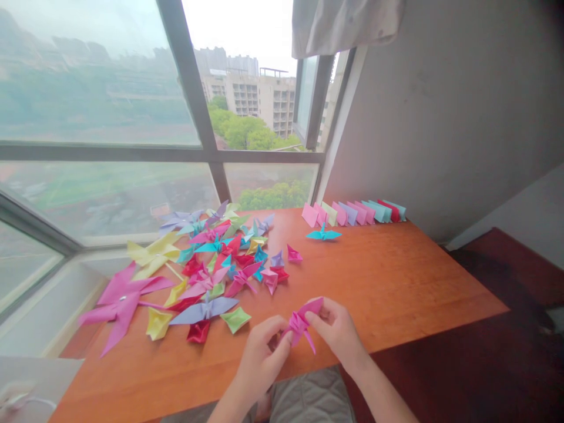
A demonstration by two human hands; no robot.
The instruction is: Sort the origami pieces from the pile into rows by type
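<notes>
Between my two hands is a magenta paper crane [299, 325], held above the near edge of the wooden table [396, 294]. My left hand [263, 351] pinches its left side with thumb and fingers. On the other side, my right hand [337, 330] grips the wing that points up and right. A thin folded point of the crane hangs downward between the hands. Left of my hands lie a green folded paper piece [236, 319] and a lavender paper crane [206, 309], part of a pile of coloured origami.
A magenta pinwheel [126, 299] and a yellow pinwheel [154, 254] lie at the left. Farther back sits a turquoise crane [324, 234], before a row of folded paper sheets [352, 214]. Windows border the table's far side; a grey wall [432, 117] stands right.
</notes>
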